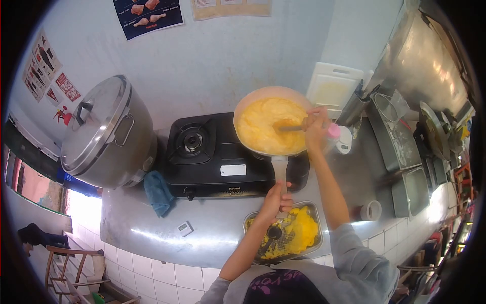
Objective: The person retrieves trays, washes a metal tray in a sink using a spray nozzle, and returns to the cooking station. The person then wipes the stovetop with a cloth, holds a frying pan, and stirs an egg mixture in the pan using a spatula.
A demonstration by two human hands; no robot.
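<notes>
A light-coloured pan (244,106) full of yellow, creamy egg-like mixture (258,124) sits on the right burner of a black gas stove (207,175). My left hand (277,199) is wrapped round the pan's handle (280,169). Above the pan's right side, my right hand (316,126) grips a spatula (291,128), whose blade is dipped in the mixture. Below the stove, partly behind my left hand and forearm, a metal tray (320,235) holds scrambled yellow food (302,230) and a dark round-ended utensil (274,232).
A large lidded metal pot (114,137) stands left of the stove, near a blue cloth (158,192) and a small timer (185,228). To the right are a pink-capped bottle (333,131), a scale (344,140), a cutting board (331,88), a small cup (372,210) and metal containers (411,190).
</notes>
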